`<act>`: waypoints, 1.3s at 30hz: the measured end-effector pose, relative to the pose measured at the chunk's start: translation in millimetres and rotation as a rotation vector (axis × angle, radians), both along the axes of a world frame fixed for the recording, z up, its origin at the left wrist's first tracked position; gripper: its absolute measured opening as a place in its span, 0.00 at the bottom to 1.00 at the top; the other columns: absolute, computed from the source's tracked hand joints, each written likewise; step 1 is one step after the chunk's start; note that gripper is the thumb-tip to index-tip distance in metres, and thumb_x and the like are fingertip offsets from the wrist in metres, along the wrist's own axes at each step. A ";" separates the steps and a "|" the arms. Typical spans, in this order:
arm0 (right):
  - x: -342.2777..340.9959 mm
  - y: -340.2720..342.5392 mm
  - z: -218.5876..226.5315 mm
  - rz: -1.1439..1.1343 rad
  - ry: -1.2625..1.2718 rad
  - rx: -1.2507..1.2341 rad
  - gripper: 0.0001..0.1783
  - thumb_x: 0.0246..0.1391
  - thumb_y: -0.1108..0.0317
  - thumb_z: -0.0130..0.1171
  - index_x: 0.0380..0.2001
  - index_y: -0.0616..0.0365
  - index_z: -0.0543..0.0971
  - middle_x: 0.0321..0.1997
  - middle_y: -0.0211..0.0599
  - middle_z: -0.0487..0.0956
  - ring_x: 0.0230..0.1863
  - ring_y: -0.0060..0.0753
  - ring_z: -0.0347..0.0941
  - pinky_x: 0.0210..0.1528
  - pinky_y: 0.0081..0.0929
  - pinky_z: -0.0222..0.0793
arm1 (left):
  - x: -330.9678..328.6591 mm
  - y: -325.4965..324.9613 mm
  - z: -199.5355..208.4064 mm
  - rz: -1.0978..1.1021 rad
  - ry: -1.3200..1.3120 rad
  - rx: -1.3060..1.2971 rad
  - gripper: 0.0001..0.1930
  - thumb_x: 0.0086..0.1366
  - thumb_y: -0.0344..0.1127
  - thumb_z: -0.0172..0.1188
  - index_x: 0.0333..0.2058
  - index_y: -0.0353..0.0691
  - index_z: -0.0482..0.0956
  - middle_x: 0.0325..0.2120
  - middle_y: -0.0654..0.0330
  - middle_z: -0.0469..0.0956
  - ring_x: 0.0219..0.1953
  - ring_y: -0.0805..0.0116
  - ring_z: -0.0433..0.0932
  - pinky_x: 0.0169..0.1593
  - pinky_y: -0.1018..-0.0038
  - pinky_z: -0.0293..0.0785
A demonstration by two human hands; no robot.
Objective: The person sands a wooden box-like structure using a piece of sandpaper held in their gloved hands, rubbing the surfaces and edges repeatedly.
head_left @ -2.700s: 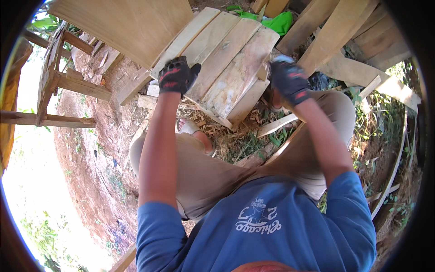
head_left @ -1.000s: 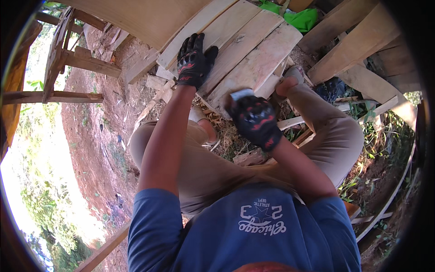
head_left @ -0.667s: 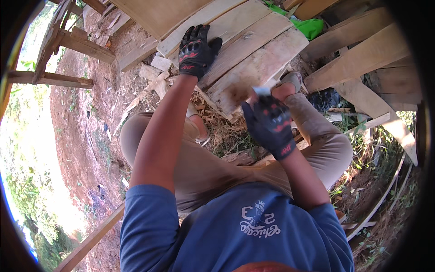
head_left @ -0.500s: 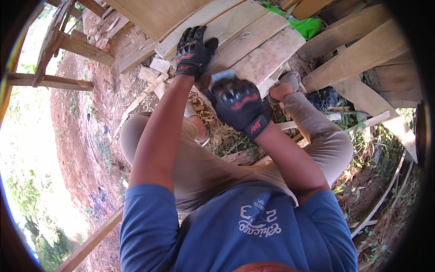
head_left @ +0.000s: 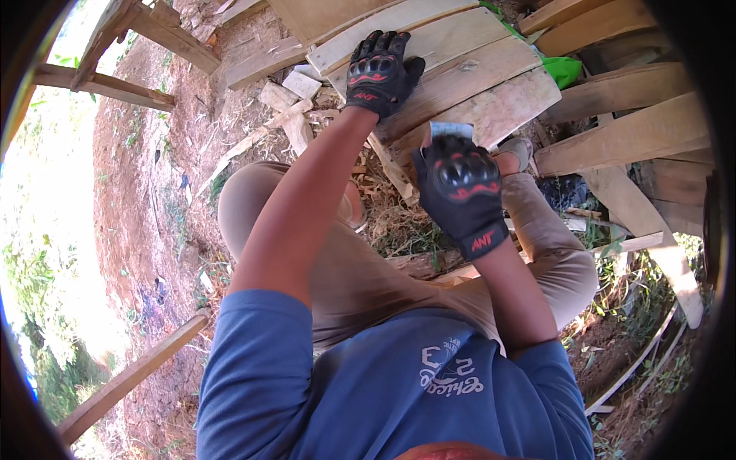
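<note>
Our right grip (head_left: 462, 180) holds a pale block (head_left: 451, 129) by the planks (head_left: 475, 86), which slant away rightward under our spread left grip (head_left: 379, 75).

A stained, pale wooden-plank panel (head_left: 468, 80) was laid slantwise; a straight-edged whitish-blue piece (head_left: 451, 129) was held by its near edge.

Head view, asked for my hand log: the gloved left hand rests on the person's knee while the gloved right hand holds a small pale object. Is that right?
The left hand's place is wrong: in the head view, the gloved left hand rests on the wooden planks, while the gloved right hand holds a small pale object.
</note>
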State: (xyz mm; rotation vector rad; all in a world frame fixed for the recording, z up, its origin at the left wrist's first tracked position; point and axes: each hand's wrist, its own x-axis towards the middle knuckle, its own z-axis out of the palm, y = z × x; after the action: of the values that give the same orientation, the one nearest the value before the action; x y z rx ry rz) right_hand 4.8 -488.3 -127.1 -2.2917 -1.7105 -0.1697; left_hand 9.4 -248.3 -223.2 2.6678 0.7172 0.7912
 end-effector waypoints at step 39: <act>11.2 15.8 -9.6 0.037 0.134 0.177 0.09 0.61 0.63 0.59 0.34 0.54 0.83 0.28 0.43 0.82 0.31 0.49 0.81 0.37 0.47 0.76 | 7.8 1.6 10.9 0.003 0.066 -0.054 0.30 0.72 0.56 0.58 0.65 0.45 0.75 0.65 0.45 0.75 0.70 0.44 0.68 0.73 0.52 0.62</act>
State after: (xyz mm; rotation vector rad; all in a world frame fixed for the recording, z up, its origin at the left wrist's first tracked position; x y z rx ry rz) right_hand 16.0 -472.5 -136.7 -2.0941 -1.6021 -0.1501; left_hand 17.2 -246.7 -212.3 2.6561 0.7476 0.6770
